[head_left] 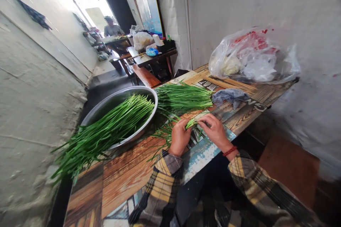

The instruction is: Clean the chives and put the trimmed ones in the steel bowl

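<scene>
Stalks (191, 123) are pinched by left hand (180, 135) and right hand (214, 129) near basin (106, 105) and cloth (229, 96).

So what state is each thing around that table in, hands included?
Left hand, closed around held greens
Right hand, fingertips pinching at their pale end
Metal basin, loaded with long greens overhanging its rim
Loose pile, lying flat
Grey cloth, crumpled
Wooden sticks, lying down
Plastic bag, bulging; tied or not, unclear

Funky wood-patchwork table (130, 173), big metal bowl (156, 105) plonked on it, pile of green stalks (186, 97) right alongside, scrunched-up grey rag (229, 97), some skinny sticks (229, 84), bulky plastic bag (255, 56)
</scene>
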A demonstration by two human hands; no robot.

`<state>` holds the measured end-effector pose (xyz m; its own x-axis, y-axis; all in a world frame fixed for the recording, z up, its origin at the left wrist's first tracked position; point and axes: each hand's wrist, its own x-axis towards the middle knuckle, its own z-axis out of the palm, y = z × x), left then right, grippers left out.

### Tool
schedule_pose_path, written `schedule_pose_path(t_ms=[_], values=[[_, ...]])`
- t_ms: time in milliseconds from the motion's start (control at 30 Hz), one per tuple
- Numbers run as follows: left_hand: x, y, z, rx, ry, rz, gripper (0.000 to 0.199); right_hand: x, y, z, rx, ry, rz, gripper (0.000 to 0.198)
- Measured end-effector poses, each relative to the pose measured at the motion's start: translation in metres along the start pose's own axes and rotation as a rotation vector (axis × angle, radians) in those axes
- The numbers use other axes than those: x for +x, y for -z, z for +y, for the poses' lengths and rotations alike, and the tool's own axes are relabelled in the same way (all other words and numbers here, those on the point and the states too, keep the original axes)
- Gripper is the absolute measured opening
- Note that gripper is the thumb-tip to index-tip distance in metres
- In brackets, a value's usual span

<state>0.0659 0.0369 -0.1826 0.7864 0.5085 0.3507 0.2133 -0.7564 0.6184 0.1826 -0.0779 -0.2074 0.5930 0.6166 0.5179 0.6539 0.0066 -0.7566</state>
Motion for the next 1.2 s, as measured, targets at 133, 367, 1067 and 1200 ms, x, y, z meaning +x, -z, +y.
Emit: schedule_pose_path(t_ms=[133, 367, 1067, 1200], values=[[0.002, -0.001, -0.003, -0.022, 0.026, 0.030, 0.014, 0.002, 0.000, 0.008, 0.237, -0.336, 0.227, 0.024], [0.004, 0.000, -0.007, -0.064, 0.056, 0.045, 0.013, 0.004, 0.007, 0.003, 0.277, -0.301, -0.001, 0.032], [0.002, -0.003, -0.009, -0.143, 0.114, 0.020, 0.038, 0.006, 0.003, -0.005, 0.283, -0.226, 0.045, 0.033], [0.002, -0.001, -0.006, -0.112, 0.099, -0.015, 0.015, 0.010, 0.002, -0.005, 0.393, -0.282, 0.113, 0.034]])
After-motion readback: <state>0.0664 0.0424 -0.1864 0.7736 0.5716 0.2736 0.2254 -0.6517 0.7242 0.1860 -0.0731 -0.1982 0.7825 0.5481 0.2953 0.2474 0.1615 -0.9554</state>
